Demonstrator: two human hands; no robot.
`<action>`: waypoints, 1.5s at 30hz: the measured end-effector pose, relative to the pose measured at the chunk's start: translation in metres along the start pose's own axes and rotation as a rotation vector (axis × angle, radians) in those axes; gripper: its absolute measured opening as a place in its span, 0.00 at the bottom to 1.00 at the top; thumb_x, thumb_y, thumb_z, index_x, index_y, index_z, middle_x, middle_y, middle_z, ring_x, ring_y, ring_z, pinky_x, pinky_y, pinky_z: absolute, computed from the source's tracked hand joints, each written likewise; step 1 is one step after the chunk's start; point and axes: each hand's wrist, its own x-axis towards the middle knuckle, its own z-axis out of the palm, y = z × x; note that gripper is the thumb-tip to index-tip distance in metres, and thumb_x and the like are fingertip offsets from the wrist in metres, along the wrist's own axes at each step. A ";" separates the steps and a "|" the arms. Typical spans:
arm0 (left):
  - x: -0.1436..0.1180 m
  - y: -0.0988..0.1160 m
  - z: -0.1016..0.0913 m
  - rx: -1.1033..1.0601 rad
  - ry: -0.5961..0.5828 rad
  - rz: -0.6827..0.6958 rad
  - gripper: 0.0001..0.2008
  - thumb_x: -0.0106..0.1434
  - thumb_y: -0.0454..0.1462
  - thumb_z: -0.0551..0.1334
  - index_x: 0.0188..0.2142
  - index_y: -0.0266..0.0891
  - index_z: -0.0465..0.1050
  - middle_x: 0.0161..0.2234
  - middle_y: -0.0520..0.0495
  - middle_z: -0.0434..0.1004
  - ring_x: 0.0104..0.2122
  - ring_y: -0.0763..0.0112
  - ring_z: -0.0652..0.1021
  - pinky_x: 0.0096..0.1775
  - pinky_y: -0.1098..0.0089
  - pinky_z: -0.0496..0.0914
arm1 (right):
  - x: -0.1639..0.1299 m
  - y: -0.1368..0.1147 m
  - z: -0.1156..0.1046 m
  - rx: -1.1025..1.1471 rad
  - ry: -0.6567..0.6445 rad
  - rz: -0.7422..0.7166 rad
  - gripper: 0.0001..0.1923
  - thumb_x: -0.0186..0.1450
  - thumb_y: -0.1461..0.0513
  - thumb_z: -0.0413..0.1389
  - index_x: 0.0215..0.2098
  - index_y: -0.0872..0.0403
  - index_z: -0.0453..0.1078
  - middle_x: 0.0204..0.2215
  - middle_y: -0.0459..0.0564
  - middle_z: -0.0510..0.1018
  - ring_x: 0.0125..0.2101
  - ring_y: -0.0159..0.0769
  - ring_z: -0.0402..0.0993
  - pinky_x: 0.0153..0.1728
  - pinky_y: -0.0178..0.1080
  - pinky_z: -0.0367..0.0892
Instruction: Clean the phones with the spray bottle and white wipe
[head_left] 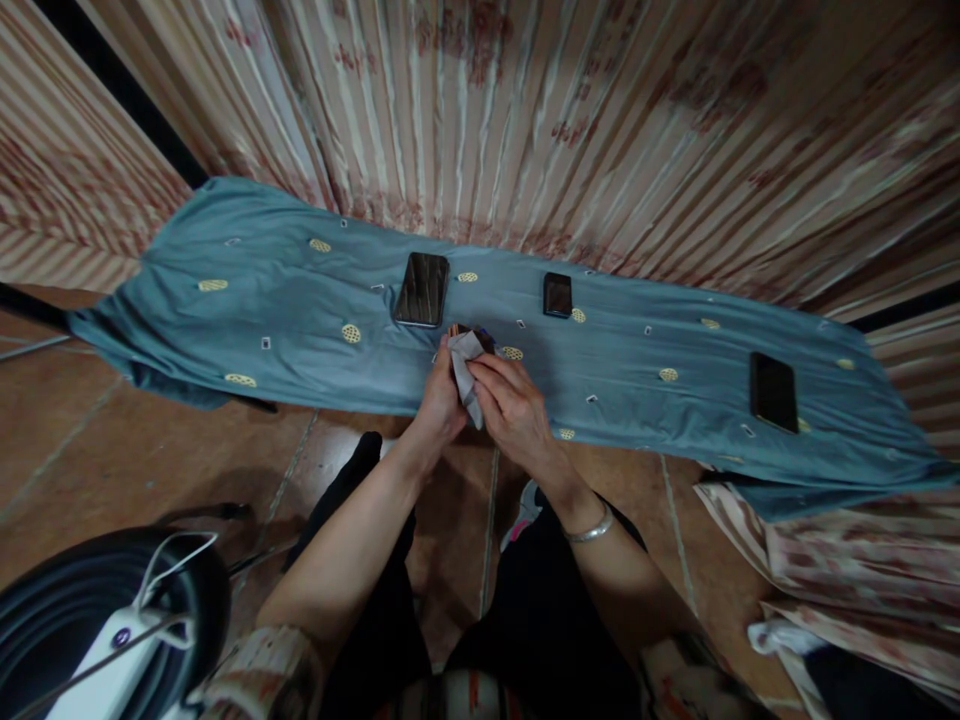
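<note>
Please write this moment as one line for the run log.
left hand: holds grey cloth | right hand: presses cloth | small object: mostly hidden | blue sheet: three phones

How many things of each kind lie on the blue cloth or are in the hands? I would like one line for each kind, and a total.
Phones lying on the blue cloth: 3
Grey wiping cloth, held by both hands: 1
Dark object under the wiping cloth, mostly hidden: 1
Total: 5

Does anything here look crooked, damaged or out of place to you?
Nothing looks damaged or spilled. Three phones lie apart on the blue cloth, each at its own angle. The left hand and right hand hold a small grey rag against an object mostly hidden beneath it.
</note>
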 end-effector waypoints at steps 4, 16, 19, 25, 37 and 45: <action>0.002 0.002 -0.003 0.034 -0.054 0.011 0.17 0.76 0.45 0.57 0.36 0.40 0.78 0.30 0.51 0.82 0.38 0.69 0.83 0.49 0.71 0.75 | -0.001 0.003 0.001 -0.011 -0.015 0.035 0.19 0.77 0.63 0.47 0.57 0.51 0.78 0.54 0.58 0.82 0.55 0.47 0.78 0.61 0.56 0.76; -0.001 0.011 0.002 -0.016 -0.070 0.002 0.24 0.80 0.45 0.49 0.37 0.40 0.79 0.33 0.48 0.84 0.47 0.65 0.84 0.54 0.68 0.76 | -0.005 0.011 -0.001 -0.078 0.006 0.036 0.19 0.77 0.65 0.47 0.53 0.53 0.80 0.50 0.58 0.83 0.51 0.46 0.80 0.59 0.51 0.77; -0.002 0.010 0.002 -0.017 -0.039 0.020 0.23 0.79 0.46 0.50 0.36 0.41 0.79 0.32 0.49 0.83 0.45 0.66 0.85 0.54 0.68 0.76 | -0.005 0.003 -0.002 -0.045 -0.032 0.033 0.19 0.76 0.65 0.48 0.54 0.52 0.80 0.51 0.56 0.83 0.52 0.45 0.80 0.58 0.51 0.78; -0.005 0.007 0.005 0.058 0.042 -0.041 0.25 0.78 0.46 0.48 0.33 0.39 0.78 0.26 0.48 0.81 0.41 0.63 0.85 0.52 0.65 0.77 | -0.003 -0.010 0.000 -0.026 -0.037 -0.001 0.20 0.77 0.65 0.46 0.55 0.52 0.80 0.53 0.56 0.83 0.51 0.44 0.80 0.59 0.49 0.77; -0.003 0.003 0.001 0.071 -0.073 0.001 0.24 0.79 0.46 0.49 0.36 0.40 0.79 0.30 0.50 0.83 0.42 0.66 0.85 0.53 0.68 0.76 | -0.004 0.005 -0.001 -0.064 0.013 0.008 0.20 0.77 0.66 0.46 0.55 0.55 0.80 0.52 0.59 0.83 0.52 0.45 0.79 0.59 0.50 0.76; 0.000 0.009 -0.001 0.027 -0.105 0.015 0.25 0.80 0.47 0.47 0.39 0.41 0.80 0.38 0.47 0.86 0.51 0.65 0.84 0.56 0.66 0.75 | -0.006 0.013 -0.004 -0.110 -0.012 0.034 0.20 0.76 0.66 0.47 0.53 0.54 0.81 0.50 0.57 0.84 0.50 0.45 0.80 0.57 0.49 0.77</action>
